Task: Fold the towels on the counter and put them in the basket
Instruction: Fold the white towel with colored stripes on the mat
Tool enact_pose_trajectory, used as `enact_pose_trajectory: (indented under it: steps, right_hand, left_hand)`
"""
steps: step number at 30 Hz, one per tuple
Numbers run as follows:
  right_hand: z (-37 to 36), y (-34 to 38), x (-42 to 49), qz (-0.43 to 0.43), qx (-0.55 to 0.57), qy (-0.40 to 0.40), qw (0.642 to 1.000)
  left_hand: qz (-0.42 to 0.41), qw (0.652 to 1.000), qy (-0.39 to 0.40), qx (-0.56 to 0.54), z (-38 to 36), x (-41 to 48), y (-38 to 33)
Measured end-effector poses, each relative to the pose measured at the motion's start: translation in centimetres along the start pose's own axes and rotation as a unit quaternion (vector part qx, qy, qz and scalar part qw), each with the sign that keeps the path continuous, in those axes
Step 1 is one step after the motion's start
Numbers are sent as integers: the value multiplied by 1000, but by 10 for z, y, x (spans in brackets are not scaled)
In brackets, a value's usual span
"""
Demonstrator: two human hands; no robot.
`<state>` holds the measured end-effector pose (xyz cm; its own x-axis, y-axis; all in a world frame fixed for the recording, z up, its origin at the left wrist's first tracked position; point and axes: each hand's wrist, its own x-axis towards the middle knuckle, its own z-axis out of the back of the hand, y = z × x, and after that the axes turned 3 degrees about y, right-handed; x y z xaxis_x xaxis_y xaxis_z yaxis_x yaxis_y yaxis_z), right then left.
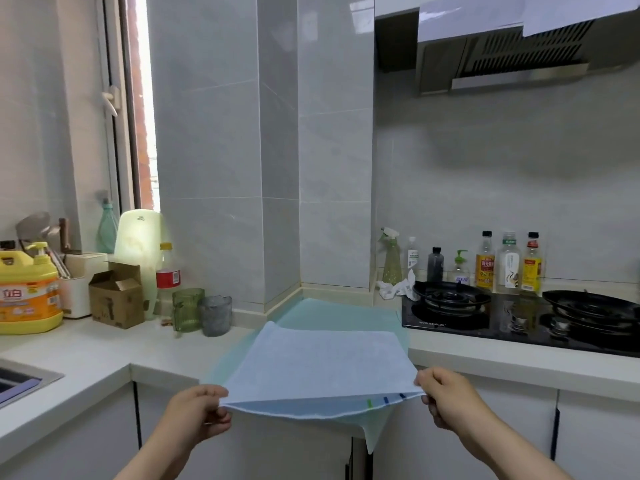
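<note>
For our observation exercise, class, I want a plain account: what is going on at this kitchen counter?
A person stands at the counter and pinches the near corners of a light blue towel, one in the left hand, one in the right hand. The towel looks folded over once, its far part resting on a teal towel spread on the counter beside the stove. No basket is in view.

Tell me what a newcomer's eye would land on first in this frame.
The pale blue towel, held taut low in the centre, its near corners pinched by the left hand and the right hand. A teal towel lies beneath it on the counter. After that, the yellow detergent jug at far left and the black gas hob at right.
</note>
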<state>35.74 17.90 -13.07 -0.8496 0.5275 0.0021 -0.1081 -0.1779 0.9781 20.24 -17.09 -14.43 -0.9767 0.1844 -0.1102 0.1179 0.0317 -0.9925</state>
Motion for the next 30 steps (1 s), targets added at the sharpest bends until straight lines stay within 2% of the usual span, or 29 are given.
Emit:
enact_pose_trajectory:
  steps: [3, 6, 9, 15, 19, 25, 30]
  right_hand:
    - [8, -2, -10, -13, 33, 37, 999]
    - [12, -2, -13, -1, -18, 29, 999]
    - [15, 5, -14, 34, -49, 6, 998]
    - [20, 26, -21, 111, -127, -28, 985]
    - [23, 32, -25, 131, -134, -62, 980]
    - [25, 40, -29, 147, -86, -27, 985]
    - [23, 41, -15, 140, -71, -24, 987]
  left_hand:
    - [-54, 995, 8, 81, 6, -9, 5]
    - [-161, 953, -20, 258, 9, -17, -1]
    - [-193, 929, -21, 314, 9, -20, -16]
    - [-255, 902, -43, 347, 17, -25, -41]
    - [-244, 921, -18, 303, 26, -33, -49]
    - [-247, 932, -32, 261, 24, -38, -58]
    - [-214, 942, -40, 255, 19, -16, -62]
